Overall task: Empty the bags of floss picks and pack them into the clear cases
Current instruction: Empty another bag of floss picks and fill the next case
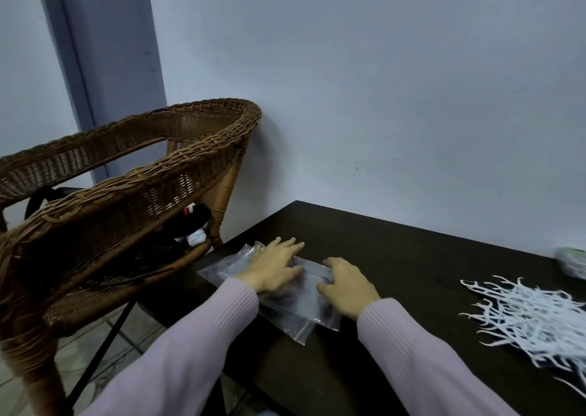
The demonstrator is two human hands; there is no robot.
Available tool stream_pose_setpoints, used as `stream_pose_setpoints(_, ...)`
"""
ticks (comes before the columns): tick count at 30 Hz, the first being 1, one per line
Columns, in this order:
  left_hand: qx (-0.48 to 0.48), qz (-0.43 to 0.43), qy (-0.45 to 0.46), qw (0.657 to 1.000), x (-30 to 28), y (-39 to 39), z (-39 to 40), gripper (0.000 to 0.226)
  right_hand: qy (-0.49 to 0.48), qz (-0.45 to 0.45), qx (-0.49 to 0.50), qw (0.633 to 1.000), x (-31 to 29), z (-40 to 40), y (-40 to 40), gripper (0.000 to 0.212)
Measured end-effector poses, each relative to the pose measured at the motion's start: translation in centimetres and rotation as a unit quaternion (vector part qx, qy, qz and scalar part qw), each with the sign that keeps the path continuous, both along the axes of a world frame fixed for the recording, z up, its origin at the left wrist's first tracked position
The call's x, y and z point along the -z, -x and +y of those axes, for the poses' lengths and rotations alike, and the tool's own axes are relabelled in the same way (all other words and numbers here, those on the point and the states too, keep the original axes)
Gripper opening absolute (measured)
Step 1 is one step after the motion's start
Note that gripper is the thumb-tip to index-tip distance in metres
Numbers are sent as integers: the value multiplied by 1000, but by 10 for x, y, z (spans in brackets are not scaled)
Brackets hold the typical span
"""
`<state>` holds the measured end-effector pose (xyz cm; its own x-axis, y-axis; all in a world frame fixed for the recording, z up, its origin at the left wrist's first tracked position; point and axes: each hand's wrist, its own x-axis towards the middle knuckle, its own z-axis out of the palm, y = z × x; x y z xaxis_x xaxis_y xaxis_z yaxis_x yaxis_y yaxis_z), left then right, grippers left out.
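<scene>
Left hand flat, fingers straight, presses empty zip bags; right hand curled, grips bag edge. Stack bags flat; floss picks wait at 3 o'clock.

My left hand covers part of the bag. The picks run off the right edge. A green-white blur there is unidentifiable. Chair contents are unclear.
</scene>
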<state>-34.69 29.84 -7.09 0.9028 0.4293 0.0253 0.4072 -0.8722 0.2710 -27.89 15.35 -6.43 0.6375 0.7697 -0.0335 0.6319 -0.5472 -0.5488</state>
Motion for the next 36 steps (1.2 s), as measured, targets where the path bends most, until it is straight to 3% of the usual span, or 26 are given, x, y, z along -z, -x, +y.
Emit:
stream_pose_setpoints(7, 92, -61, 39, 993, -4, -40, -67, 54, 1, -60, 58, 997, -14, -61, -21, 46)
stream_pose_setpoints(17, 252, -96, 96, 958, -2, -111, -226, 61, -26, -140, 199, 970, -21, -227, -71, 38)
stream_pose_setpoints(23, 310, -93, 56, 944, 18, -127, -290, 77, 22, -140, 296, 945, -8, -315, -86, 36)
stream_pose_setpoints(28, 323, -73, -21, 943, 31, -142, -313, 96, 46, -106, 308, 945, 11, -341, -91, 43)
stream_pose_setpoints(32, 320, -46, -58, 944, 38, -152, -321, 88, 85, -138, 284, 945, 23, -345, -98, 46)
stream_pose_setpoints(36, 311, -46, -73, 946, 38, -154, -316, 79, 45, -147, 264, 952, 28, -338, -105, 42)
